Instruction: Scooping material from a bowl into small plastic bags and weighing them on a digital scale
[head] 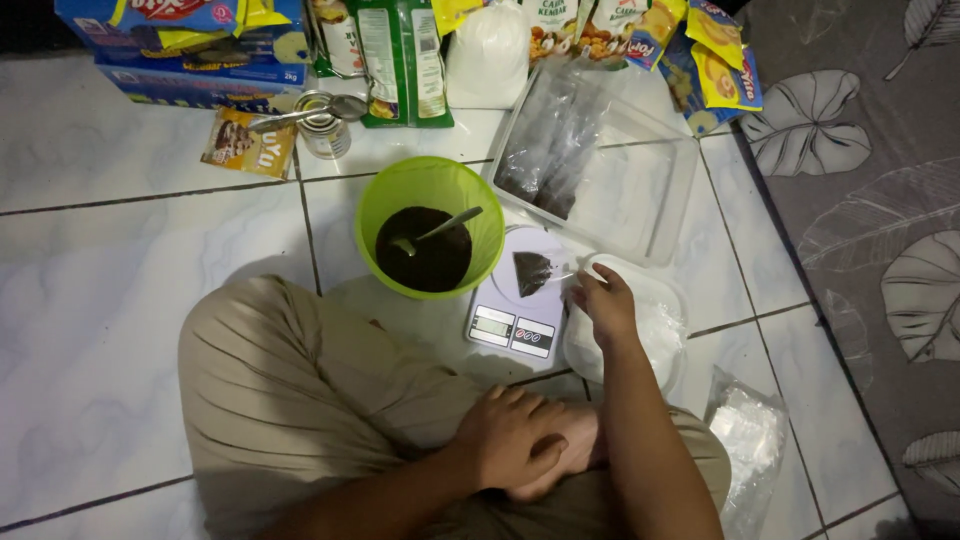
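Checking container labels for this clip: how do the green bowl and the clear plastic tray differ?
The green bowl is round and opaque; the clear plastic tray is rectangular and see-through. The bowl holds dark powder with a spoon in it; the tray holds filled small bags. Both sit on the tiled floor beside the scale.

The white tiled floor (120, 300) carries a green bowl (400, 190) of dark powder, a kitchen scale (518, 320) beside it, a clear tray (640, 190), a tin can (325, 125), snack packets (400, 50) along its far edge, and a patterned grey mat (860, 200) on its right side.
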